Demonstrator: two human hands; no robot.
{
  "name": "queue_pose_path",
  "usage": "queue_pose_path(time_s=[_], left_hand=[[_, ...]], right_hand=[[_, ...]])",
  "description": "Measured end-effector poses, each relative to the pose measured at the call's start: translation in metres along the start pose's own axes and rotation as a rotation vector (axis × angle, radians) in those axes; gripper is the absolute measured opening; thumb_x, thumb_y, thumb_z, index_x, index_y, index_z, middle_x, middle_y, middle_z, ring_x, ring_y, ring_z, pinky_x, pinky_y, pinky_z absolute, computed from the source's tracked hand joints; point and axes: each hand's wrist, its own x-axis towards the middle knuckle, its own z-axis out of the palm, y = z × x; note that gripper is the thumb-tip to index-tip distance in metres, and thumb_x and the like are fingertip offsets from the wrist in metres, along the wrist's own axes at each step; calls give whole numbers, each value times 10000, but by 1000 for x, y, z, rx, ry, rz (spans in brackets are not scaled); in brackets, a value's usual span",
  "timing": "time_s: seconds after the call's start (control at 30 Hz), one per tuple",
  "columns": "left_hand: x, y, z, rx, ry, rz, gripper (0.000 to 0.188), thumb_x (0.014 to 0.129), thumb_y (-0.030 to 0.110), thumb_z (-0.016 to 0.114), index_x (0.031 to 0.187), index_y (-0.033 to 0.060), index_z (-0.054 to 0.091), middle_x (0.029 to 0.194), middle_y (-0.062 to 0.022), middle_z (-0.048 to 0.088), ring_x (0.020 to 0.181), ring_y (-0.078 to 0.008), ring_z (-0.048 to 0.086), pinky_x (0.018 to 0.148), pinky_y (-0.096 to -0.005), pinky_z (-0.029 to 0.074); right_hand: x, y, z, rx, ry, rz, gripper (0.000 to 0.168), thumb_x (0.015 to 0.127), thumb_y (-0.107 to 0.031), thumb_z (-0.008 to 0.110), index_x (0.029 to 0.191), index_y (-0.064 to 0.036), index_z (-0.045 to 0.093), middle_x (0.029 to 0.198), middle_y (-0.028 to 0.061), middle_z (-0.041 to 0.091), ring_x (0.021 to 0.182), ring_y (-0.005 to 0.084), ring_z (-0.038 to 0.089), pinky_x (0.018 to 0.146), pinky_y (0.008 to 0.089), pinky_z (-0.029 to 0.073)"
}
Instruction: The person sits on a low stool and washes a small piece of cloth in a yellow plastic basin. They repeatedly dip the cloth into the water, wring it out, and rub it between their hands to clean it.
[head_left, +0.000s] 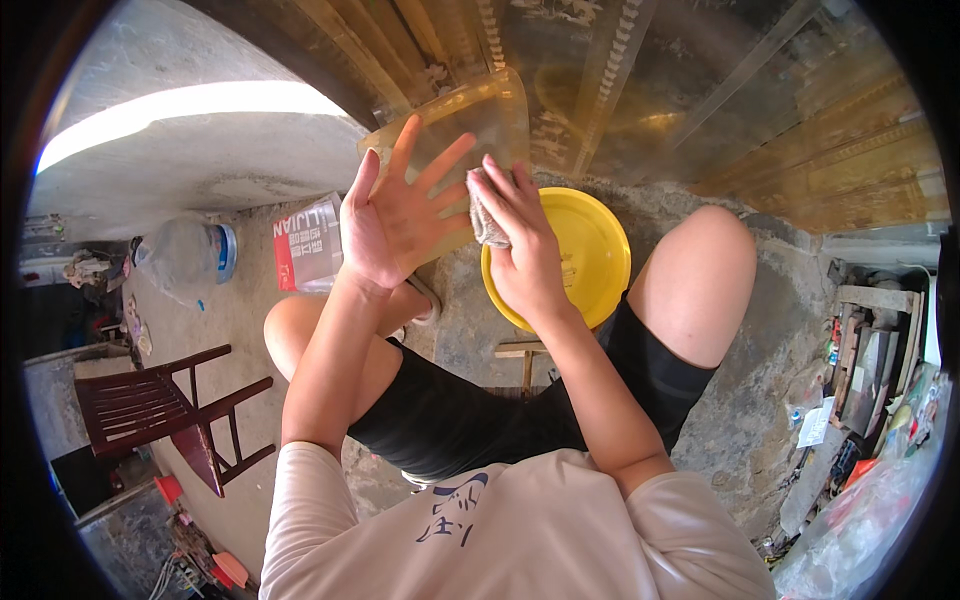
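My left hand (394, 229) is palm up with its fingers spread wide. Its fingers look orange-tinted, seemingly seen through a translucent yellowish plastic sheet (491, 112); I cannot tell how firmly the palm bears it. Folded under the fingers of my right hand (525, 240) is a grey-beige cloth (486, 217), close to the left fingertips and over the sheet's lower right side. A yellow plastic basin (596, 255) stands on the floor below the right hand, partly hidden by it.
Large amber translucent panels (645, 97) rise ahead. Left are a printed bag (307, 244), a clear water jug (180, 251) and a tipped dark wooden chair (165, 409). A wooden stool part (525, 352) shows between my legs. Clutter and plastic bags (862, 517) line the right side.
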Motion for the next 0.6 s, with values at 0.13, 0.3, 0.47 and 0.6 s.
queue_pose_path(time_s=[0.13, 0.3, 0.47, 0.6], left_hand=[[2, -4, -10, -38, -27, 1, 651, 1122, 556, 354, 1709, 302, 230, 1756, -237, 192, 1500, -553, 362, 1194, -691, 354], [4, -5, -20, 98, -2, -22, 652, 1121, 564, 341, 1706, 291, 244, 1735, -253, 244, 1473, -548, 413, 1169, -681, 409], [5, -1, -27, -12, 11, -11, 642, 1106, 596, 365, 1683, 321, 302, 1727, -256, 270, 1487, -518, 407, 1208, -670, 354], [5, 2, -22, 41, 38, -6, 638, 1095, 596, 406, 1669, 329, 336, 1741, -253, 229, 1531, -525, 327, 1230, -725, 244]], right_hand=[[-6, -24, 11, 22, -74, -80, 718, 838, 184, 527, 1478, -119, 642, 1603, 119, 535, 1507, 454, 435, 1263, 557, 338], [-19, -34, 27, -3, -124, -138, 680, 866, 128, 544, 1482, -142, 643, 1595, 89, 544, 1493, 435, 457, 1234, 594, 367], [-13, 2, 26, -123, -42, -152, 739, 810, 132, 577, 1499, -132, 618, 1582, 70, 557, 1483, 395, 477, 1223, 518, 420], [-10, 23, 21, -48, 43, -31, 817, 768, 211, 557, 1509, -131, 601, 1591, 92, 543, 1475, 422, 475, 1200, 491, 450]])
